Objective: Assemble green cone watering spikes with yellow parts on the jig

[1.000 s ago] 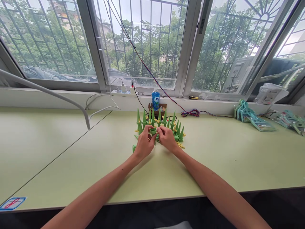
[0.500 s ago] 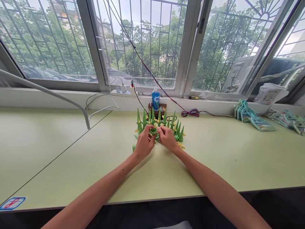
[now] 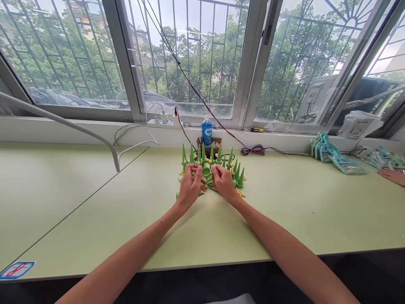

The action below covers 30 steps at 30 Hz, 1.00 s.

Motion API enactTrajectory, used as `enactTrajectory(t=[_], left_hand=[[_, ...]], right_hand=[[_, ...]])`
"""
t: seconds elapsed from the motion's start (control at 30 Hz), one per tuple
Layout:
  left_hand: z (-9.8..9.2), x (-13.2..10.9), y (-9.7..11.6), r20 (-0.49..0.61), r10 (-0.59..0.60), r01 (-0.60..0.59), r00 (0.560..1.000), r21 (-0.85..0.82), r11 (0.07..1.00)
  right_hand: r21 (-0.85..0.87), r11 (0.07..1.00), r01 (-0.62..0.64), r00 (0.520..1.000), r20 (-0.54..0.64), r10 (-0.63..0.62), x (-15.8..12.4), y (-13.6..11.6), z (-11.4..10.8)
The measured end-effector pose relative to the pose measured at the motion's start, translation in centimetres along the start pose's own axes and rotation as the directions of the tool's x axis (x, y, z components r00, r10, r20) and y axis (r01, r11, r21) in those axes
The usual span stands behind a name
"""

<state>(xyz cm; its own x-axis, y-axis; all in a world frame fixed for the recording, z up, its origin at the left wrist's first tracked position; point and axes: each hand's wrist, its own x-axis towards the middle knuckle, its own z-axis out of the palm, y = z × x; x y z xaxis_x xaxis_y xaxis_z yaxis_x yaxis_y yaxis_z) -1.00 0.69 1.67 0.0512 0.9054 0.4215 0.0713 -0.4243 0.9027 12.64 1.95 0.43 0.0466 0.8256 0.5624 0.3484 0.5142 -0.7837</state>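
A green plant-watering spike (image 3: 206,171) shows its round, hollow end towards me, between my two hands. My right hand (image 3: 223,184) is closed, with thumb and forefinger pinched at the right of that round end. Just to the left, my left hand (image 3: 189,185) has its thumb and forefinger drawn together, and what they may hold is hidden. Behind the hands, several green cone spikes (image 3: 219,155) stand upright with small yellow valves among them. Loose green pieces lie below the fingers, and yellow pieces (image 3: 240,193) lie by my right wrist.
A blue bottle (image 3: 206,131) stands by a cardboard box (image 3: 217,143) near the windowsill. Bundled cable (image 3: 253,149) lies at the back. Packed teal items (image 3: 335,156) are on the right, where another person's hand (image 3: 392,175) rests. A grey cable (image 3: 95,133) hangs at left.
The green round end has tipped to face me and shifted slightly right. My left fingers have come off its rim and moved left. Another person's hand has appeared at far right.
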Motion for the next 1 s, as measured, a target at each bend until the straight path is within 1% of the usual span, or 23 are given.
enactTrajectory(t=[0.07, 0.13, 0.2, 0.27, 0.33, 0.6, 0.7, 1.0], left_hand=[[-0.19, 0.26, -0.04, 0.006, -0.086, 0.086, 0.996, -0.064, 0.994], [-0.31, 0.40, -0.09, 0.087, -0.186, 0.196, 0.979, -0.117, 0.974], [-0.31, 0.41, -0.11, 0.172, -0.265, 0.292, 0.949, -0.154, 0.944], [-0.24, 0.35, -0.13, 0.230, -0.307, 0.351, 0.923, -0.184, 0.918], [-0.17, 0.31, -0.16, 0.266, -0.325, 0.382, 0.908, -0.205, 0.901], [-0.35, 0.41, -0.27, 0.302, -0.342, 0.416, 0.890, -0.229, 0.880], [-0.35, 0.37, -0.34, 0.316, -0.322, 0.399, 0.892, -0.220, 0.890], [-0.37, 0.35, -0.65, 0.312, -0.263, 0.329, 0.913, -0.179, 0.927]], right_hand=[[0.010, 1.000, 0.011, 1.000, 0.003, -0.011, -0.09, -0.09, -0.02], [0.014, 1.000, 0.023, 1.000, 0.017, -0.023, -0.16, -0.19, 0.00], [0.010, 0.999, 0.031, 0.999, 0.036, -0.032, -0.20, -0.28, 0.04], [0.002, 0.999, 0.034, 0.998, 0.047, -0.034, -0.21, -0.28, 0.09], [-0.003, 0.999, 0.038, 0.998, 0.047, -0.037, -0.22, -0.20, 0.13], [-0.015, 0.998, 0.055, 0.998, 0.043, -0.054, -0.17, 0.07, 0.12], [-0.018, 0.999, 0.048, 0.998, 0.041, -0.048, -0.12, 0.06, 0.06], [-0.031, 0.998, 0.051, 0.998, 0.034, -0.050, -0.02, 0.23, -0.08]])
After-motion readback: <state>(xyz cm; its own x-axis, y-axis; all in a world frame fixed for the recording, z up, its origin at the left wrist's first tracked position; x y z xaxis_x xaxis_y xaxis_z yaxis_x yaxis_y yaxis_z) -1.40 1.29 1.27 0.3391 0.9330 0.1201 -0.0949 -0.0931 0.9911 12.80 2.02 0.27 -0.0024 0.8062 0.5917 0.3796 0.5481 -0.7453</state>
